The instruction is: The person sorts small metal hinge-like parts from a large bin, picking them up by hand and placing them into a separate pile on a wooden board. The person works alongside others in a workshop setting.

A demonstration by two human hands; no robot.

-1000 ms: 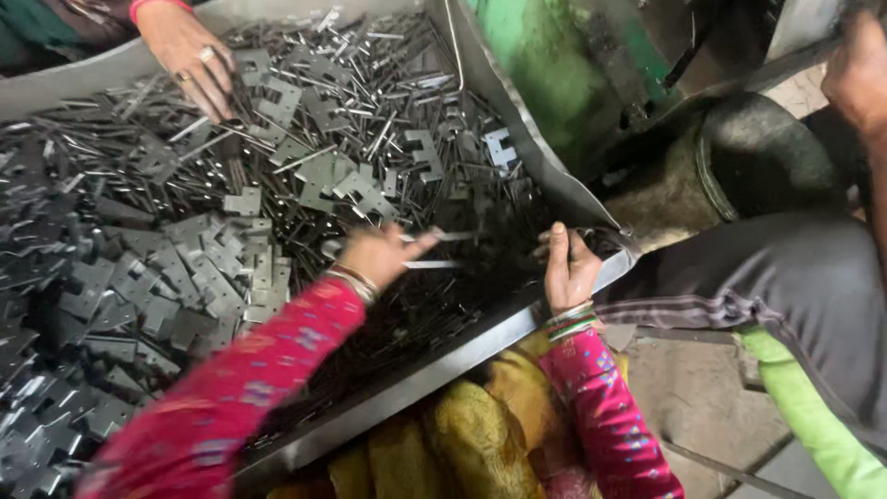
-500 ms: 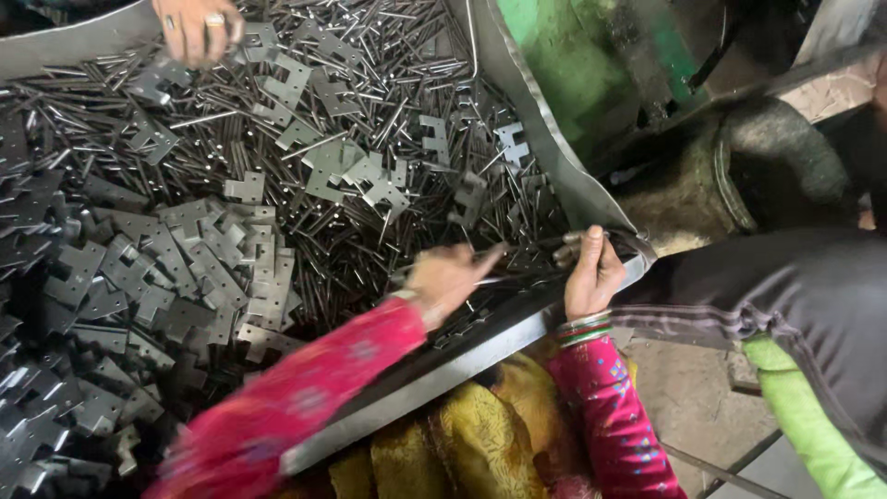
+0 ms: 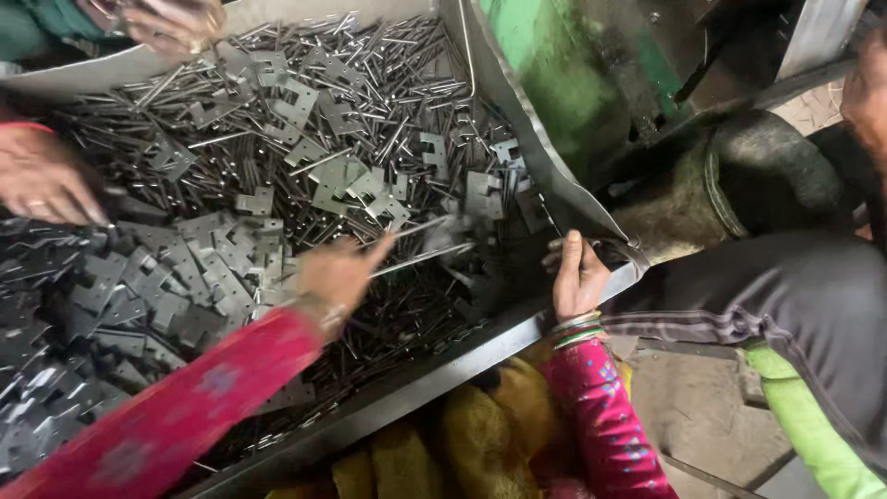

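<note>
Metal pins (image 3: pixel 420 242) lie across the fingers of the left hand (image 3: pixel 337 273), loosely gripped over the steel tray (image 3: pixel 434 374); the right hand (image 3: pixel 577 277) clasps a small piece at the tray's corner. Beyond, flat brackets (image 3: pixel 222 268) lie heaped, where other workers' hands (image 3: pixel 42 185) sort.

Green-painted machine body (image 3: pixel 591 83) behind w/ black rubber tyre (image 3: pixel 776 176), worn concrete floor (image 3: pixel 711 416) below, dim light.
</note>
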